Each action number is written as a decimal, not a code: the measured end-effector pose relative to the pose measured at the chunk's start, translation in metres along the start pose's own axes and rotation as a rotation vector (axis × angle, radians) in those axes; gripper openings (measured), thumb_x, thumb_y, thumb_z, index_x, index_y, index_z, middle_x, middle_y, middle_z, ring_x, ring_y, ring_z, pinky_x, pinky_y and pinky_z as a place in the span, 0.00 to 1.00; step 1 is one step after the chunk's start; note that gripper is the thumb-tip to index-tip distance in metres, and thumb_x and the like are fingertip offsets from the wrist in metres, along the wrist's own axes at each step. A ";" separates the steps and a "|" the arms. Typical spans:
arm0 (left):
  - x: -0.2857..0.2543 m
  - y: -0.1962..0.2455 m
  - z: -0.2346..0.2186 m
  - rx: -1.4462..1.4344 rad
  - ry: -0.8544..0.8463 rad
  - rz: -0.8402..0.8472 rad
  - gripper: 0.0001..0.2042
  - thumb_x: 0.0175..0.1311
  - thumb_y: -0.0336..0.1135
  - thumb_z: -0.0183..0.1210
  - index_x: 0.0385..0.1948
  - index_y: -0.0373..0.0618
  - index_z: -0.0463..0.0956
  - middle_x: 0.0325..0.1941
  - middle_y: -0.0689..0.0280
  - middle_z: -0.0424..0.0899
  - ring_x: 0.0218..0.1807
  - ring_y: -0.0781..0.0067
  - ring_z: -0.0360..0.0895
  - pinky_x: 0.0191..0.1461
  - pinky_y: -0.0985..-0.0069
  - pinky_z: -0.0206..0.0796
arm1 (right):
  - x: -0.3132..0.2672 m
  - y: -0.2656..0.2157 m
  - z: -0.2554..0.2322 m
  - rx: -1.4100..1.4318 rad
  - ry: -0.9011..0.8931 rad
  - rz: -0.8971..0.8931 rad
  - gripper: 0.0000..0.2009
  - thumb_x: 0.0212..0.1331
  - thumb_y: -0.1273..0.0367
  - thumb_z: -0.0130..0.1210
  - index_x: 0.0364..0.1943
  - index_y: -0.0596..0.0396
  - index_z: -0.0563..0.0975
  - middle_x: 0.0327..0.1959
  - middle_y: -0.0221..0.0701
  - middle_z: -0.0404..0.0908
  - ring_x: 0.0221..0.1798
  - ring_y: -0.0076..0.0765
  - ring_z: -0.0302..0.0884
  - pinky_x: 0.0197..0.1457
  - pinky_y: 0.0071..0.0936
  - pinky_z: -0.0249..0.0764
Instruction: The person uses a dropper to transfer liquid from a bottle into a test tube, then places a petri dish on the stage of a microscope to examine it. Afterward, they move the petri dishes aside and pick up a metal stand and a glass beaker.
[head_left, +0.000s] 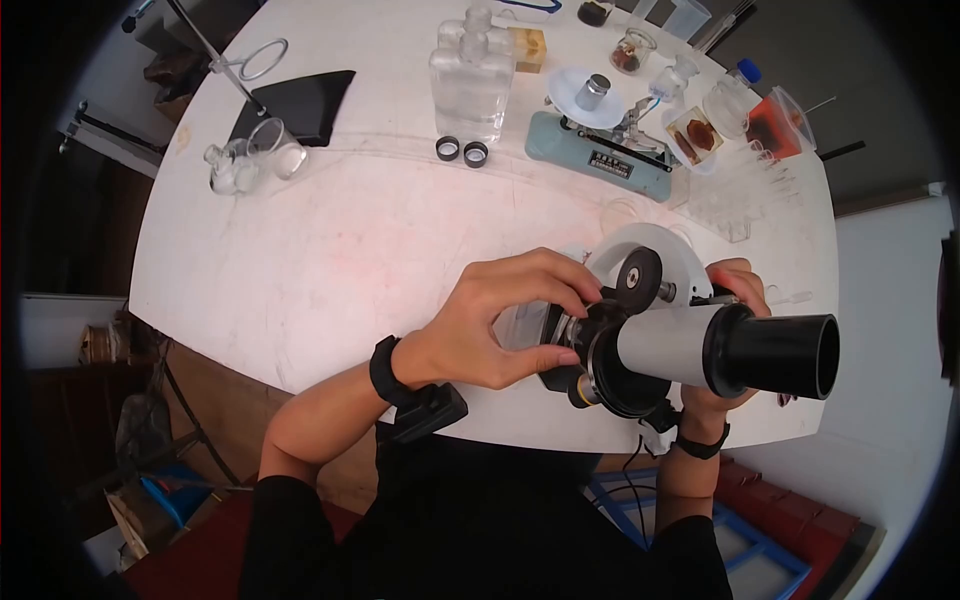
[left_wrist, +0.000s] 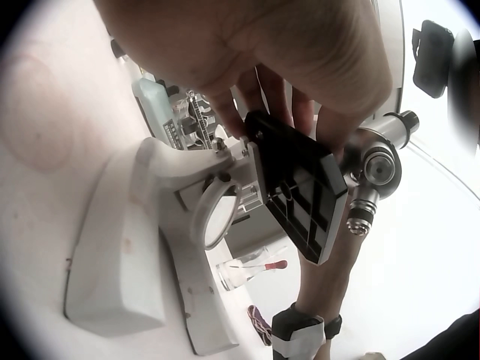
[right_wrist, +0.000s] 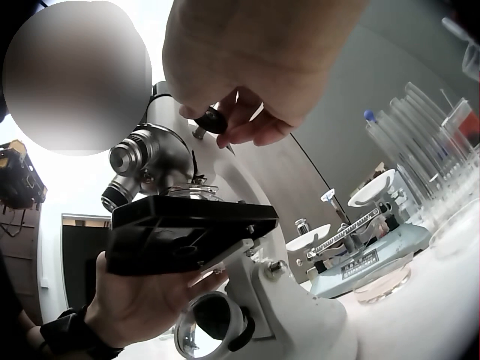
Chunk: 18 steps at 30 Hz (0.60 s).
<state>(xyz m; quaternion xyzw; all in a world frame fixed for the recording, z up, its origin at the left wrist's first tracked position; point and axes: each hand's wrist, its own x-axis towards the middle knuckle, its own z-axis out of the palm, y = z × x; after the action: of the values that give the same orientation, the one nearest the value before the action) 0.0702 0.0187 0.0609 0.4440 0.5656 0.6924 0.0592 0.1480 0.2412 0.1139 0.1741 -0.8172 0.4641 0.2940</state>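
A white microscope [head_left: 675,340] stands near the table's front edge, its black eyepiece tube [head_left: 785,355] pointing right and toward me. My left hand [head_left: 505,315] is at the black stage [left_wrist: 300,191], fingers curved over it and thumb near the objective. In the right wrist view the same hand shows just beyond the stage. Small clear pieces [right_wrist: 193,192] lie on top, below the objectives [right_wrist: 131,157]. With my right hand [right_wrist: 259,82] I pinch the black focus knob [right_wrist: 212,120] on the arm's right side. The matching left knob [head_left: 638,278] is untouched.
Behind the microscope sits a teal balance [head_left: 600,155]. Clear bottles [head_left: 470,85] and two black caps [head_left: 462,151] stand centre back. Test tubes [head_left: 745,190] are at the right; a glass beaker [head_left: 280,150] and a ring stand [head_left: 225,65] occupy the left.
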 end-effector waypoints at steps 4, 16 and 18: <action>0.000 0.000 -0.001 0.003 -0.004 0.006 0.15 0.44 0.26 0.71 0.34 0.39 0.78 0.46 0.58 0.81 0.50 0.58 0.80 0.57 0.68 0.71 | -0.005 0.005 0.000 0.034 0.026 0.111 0.22 0.51 0.65 0.57 0.48 0.66 0.73 0.40 0.41 0.76 0.44 0.38 0.72 0.49 0.30 0.69; 0.003 0.002 -0.002 -0.004 -0.017 -0.012 0.14 0.44 0.25 0.70 0.34 0.38 0.78 0.47 0.56 0.81 0.51 0.56 0.79 0.57 0.65 0.71 | -0.002 0.003 0.006 0.157 0.030 0.134 0.18 0.58 0.66 0.60 0.48 0.64 0.74 0.34 0.37 0.74 0.39 0.34 0.69 0.40 0.27 0.65; 0.004 0.002 -0.002 -0.011 -0.015 -0.012 0.14 0.44 0.25 0.70 0.34 0.38 0.78 0.46 0.56 0.81 0.52 0.56 0.79 0.57 0.65 0.72 | -0.003 0.007 0.004 0.192 0.013 0.093 0.18 0.62 0.64 0.58 0.48 0.65 0.74 0.33 0.38 0.74 0.38 0.34 0.69 0.39 0.26 0.65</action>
<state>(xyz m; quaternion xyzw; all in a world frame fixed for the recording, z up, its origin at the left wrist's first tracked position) 0.0675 0.0186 0.0646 0.4453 0.5641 0.6918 0.0700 0.1455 0.2408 0.1057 0.1605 -0.7744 0.5545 0.2592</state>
